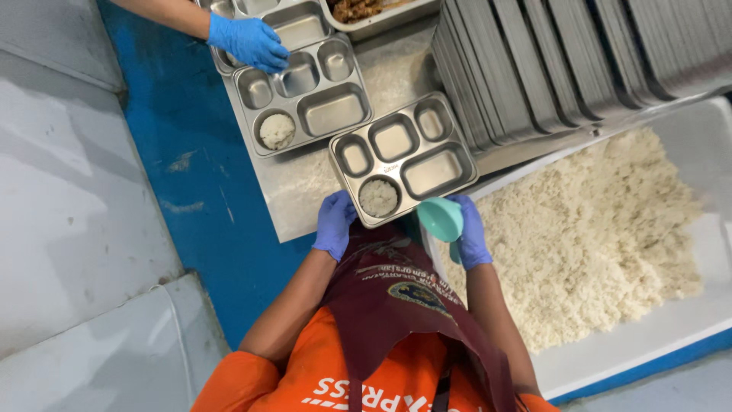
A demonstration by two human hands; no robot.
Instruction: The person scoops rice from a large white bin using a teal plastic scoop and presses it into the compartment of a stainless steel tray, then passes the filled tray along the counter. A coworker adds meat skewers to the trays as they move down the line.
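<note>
Nearest the person, the left hand (334, 224), in a blue glove, has its grip closed on the near corner of a steel compartment tray (402, 158) that lies at the near edge of the steel tabletop (301, 191). The tray's round well holds a mound of white rice (378, 197); its other wells are bare. The right hand (470, 233), also blue-gloved, has its grip clamped on a teal scoop cup (441, 218) held just off the tray's near right corner. Beside that hand, to the right, a large white tub (690, 317) is heaped with cooked rice. Farther along the tabletop a second tray (305, 95) touches the first, with rice in its round well too. Another person's blue-gloved hand (248, 41) rests on its far edge. Stacks of empty trays (564, 57) stand at the far right.
</note>
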